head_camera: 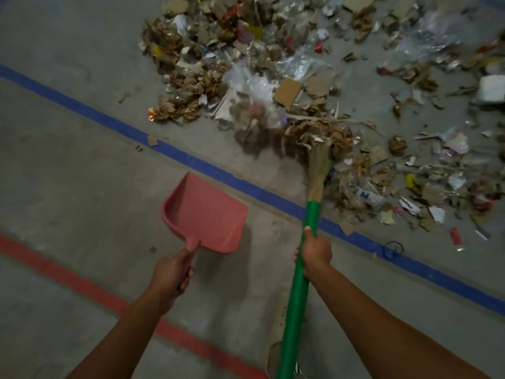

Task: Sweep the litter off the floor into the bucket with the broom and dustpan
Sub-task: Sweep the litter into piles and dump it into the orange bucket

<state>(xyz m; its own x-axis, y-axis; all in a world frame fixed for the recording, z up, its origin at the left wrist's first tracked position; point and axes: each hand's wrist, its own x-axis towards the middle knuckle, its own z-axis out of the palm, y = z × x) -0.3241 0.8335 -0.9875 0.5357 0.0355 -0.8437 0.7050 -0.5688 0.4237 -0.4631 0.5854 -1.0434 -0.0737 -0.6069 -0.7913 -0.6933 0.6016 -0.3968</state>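
Note:
My left hand (170, 273) grips the handle of a red dustpan (207, 214), held above the grey floor with its mouth pointing up and right. My right hand (315, 253) grips the green handle of a broom (296, 296). The straw bristles (318, 170) reach into the near edge of a wide pile of litter (273, 77): torn cardboard, crumpled brown paper, clear plastic and coloured scraps. The bristle tips and the litter around them are blurred. No bucket is in view.
A blue tape line (196, 165) runs diagonally across the concrete floor between me and the pile. A red tape line (90, 288) crosses nearer, at lower left. More litter (437, 187) spreads to the right. A white block (492, 88) lies at the right edge.

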